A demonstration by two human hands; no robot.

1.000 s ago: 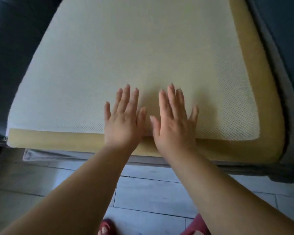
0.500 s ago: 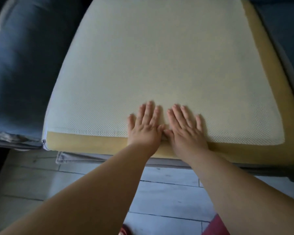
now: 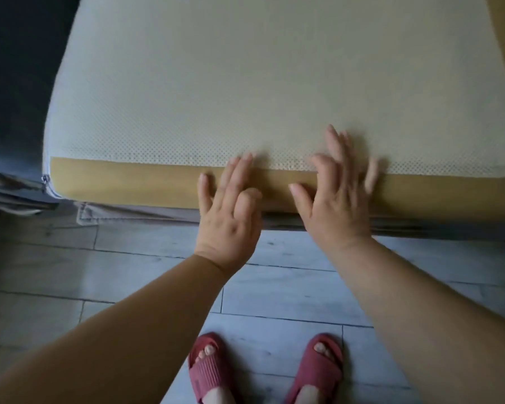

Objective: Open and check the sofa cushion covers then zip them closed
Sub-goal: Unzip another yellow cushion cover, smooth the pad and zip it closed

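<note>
A large foam cushion (image 3: 260,83) lies in front of me, its top wrapped in pale mesh fabric and its yellow foam edge (image 3: 134,182) bare along the front. A zip pull (image 3: 45,179) sits at the cushion's front left corner. The grey cover (image 3: 134,212) lies flattened under the front edge. My left hand (image 3: 229,211) is in front of the foam edge with fingers spread and relaxed, its fingertips at the mesh border. My right hand (image 3: 337,196) is blurred by motion, fingers spread, over the front edge and mesh. Neither hand holds anything.
A dark blue sofa cushion (image 3: 15,97) lies to the left of the foam. Below is a pale wood-look plank floor (image 3: 289,290). My feet in red slippers (image 3: 210,371) stand close to the sofa front.
Both hands have slid back from flat on the mesh top to the front foam edge and moved apart. The view has tilted down, showing the floor and slippers.
</note>
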